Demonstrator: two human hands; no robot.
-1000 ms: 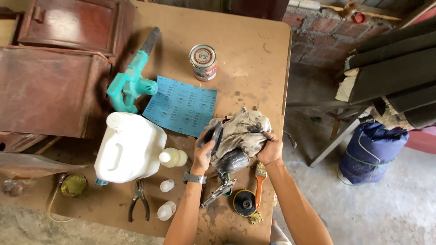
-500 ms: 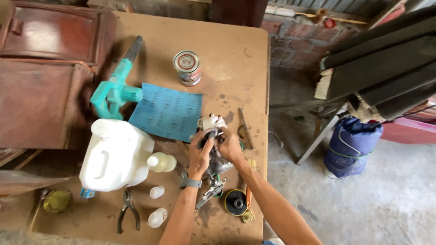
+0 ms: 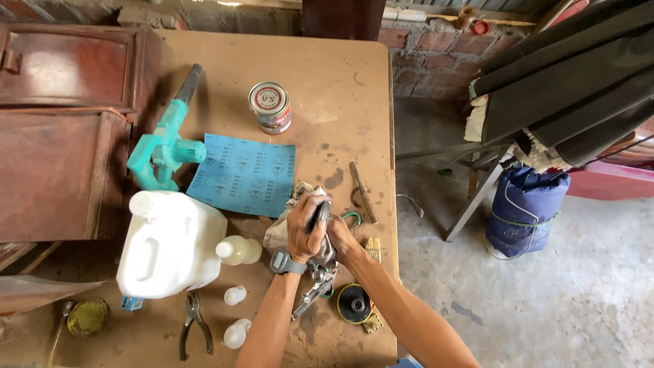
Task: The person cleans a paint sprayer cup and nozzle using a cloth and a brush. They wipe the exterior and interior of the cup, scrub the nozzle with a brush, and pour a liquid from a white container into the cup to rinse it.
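Head view: since a second ago the spread rag point(image 3: 300, 204) is now bunched around the spray gun point(image 3: 317, 276). Left hand point(image 3: 304, 228) fingers clamp a dark part; right hand point(image 3: 343, 240) grips the wrapped gun above the table point(image 3: 340, 82), near the white jug point(image 3: 167, 249).

On the table point(image 3: 340, 82), the jerrycan point(image 3: 170, 245) lies at the left with the blower tool point(image 3: 163, 153) behind it and the sandpaper sheet point(image 3: 244, 174) to that tool's right; the tin point(image 3: 270, 107) stands behind the sheet. The pliers point(image 3: 194, 324) lie in front of the jerrycan, small bottles point(image 3: 235, 294) just to their right. Both hands, left hand point(image 3: 306, 225) and right hand point(image 3: 340, 238), meet over a rag point(image 3: 279, 232) right of the jerrycan, with the spray gun point(image 3: 315, 289) in front of them.
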